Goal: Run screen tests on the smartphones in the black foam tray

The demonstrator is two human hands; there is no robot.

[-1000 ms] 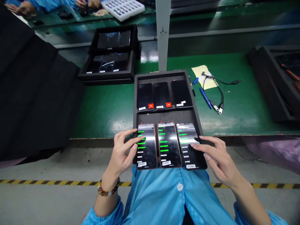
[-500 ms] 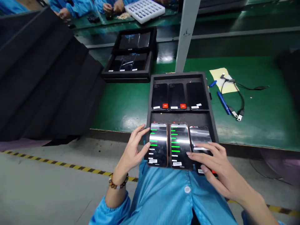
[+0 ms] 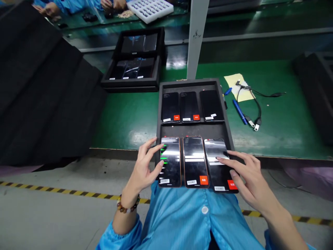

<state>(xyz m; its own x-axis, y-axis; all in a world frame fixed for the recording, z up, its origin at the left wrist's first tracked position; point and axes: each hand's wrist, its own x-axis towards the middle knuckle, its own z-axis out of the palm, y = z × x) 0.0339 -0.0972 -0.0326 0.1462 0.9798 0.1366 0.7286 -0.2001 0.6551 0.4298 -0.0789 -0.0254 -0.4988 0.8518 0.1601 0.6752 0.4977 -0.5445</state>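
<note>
- Hands are apart, fingers spread, clamped on nothing. Left hand [image 3: 145, 167] has index and thumb over the edge of the left phone [image 3: 171, 171]. Right hand [image 3: 246, 177] aims its index at the screen of the right phone [image 3: 220, 176], thumb at the outer edge.

- Where's that on the black tray [image 3: 192, 131]?

- Near end: three lit phones in a row, middle phone [image 3: 195, 170] untouched. Dark phones [image 3: 189, 106] lie in the tray's far compartment.

- How would you work it?

- I'd tap lightly, fingertip only, bracing the phone's side so it can't skate off the tray's near end. I'd read each screen too: middle and right show a red patch [image 3: 204, 180], left shows green lines [image 3: 163, 158].

- Blind spots?

- Can't tell if fingertips press or hover. Tray's near wall is hidden, its support too. Small text unreadable from here. Beyond the tray, up left, other people's hands [image 3: 119, 4] are cut off; so is the dark box [image 3: 312, 100] far right of it.
</note>
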